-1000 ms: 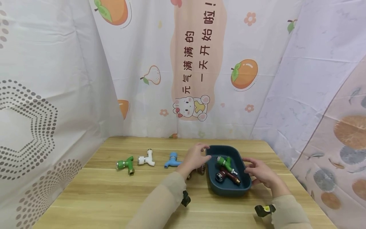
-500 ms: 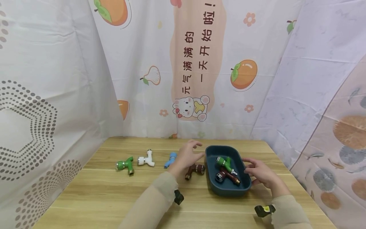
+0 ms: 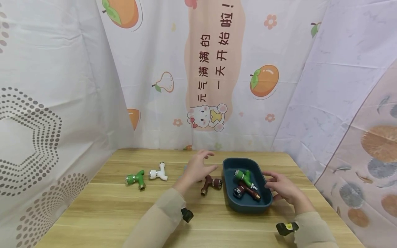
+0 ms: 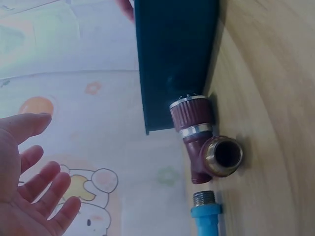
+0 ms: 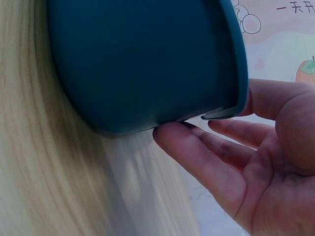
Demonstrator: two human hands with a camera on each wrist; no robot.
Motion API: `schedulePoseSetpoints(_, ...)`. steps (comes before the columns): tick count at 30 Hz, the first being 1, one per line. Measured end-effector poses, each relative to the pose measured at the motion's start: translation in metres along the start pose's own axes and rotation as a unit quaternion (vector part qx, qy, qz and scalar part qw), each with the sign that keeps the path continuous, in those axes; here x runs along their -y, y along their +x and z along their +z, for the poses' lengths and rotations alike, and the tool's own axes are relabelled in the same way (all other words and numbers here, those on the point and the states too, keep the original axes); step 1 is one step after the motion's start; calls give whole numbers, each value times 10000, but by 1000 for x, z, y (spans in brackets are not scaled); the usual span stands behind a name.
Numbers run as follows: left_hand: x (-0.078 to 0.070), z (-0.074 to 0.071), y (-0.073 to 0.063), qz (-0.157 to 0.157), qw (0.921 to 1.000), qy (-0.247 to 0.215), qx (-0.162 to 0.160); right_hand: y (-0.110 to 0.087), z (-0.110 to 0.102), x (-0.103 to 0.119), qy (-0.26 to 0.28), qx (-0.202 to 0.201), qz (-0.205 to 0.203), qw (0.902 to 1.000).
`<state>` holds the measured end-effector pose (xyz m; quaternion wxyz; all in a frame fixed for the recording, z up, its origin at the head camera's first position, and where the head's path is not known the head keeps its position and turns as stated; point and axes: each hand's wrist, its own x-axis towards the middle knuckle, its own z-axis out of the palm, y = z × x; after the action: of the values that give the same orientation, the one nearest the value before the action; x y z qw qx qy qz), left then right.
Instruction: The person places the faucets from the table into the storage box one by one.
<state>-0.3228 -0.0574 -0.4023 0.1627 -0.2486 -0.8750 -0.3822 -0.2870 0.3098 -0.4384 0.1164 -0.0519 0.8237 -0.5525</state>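
Note:
My left hand (image 3: 196, 168) hovers over the table with fingers spread and thumb apart, holding nothing. Beneath it a blue tap (image 4: 206, 222) is mostly hidden in the head view. Just right of it lies a dark red tap (image 3: 211, 183) with a ribbed knob, near the basin. My right hand (image 3: 283, 186) holds the right side of a dark blue plastic basin (image 3: 230, 199), fingers at the rim and thumb against the outer wall (image 5: 142, 73). Inside the basin are a green tap (image 3: 245, 177) and another dark red tap (image 3: 248, 191).
Farther left on the wooden table (image 3: 124, 213) lie a white tap (image 3: 159, 173) and a green tap (image 3: 136, 179). A printed curtain (image 3: 155, 113) hangs behind the table, and more cloth covers both sides.
My left hand has moved left from the basin's edge, uncovering the dark red tap and covering the blue one. My right hand and the basin stay in place.

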Motion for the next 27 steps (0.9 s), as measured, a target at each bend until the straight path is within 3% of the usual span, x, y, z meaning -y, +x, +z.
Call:
schedulePoseSetpoints(9,5,-14,-5,214,9995,28,-238,0,0,1,-36,-17,29,10000)
schedulePoseSetpoints(27,19,-53,-29,-51,9991,183,-381,0,0,2,-90,-41,87,9999)
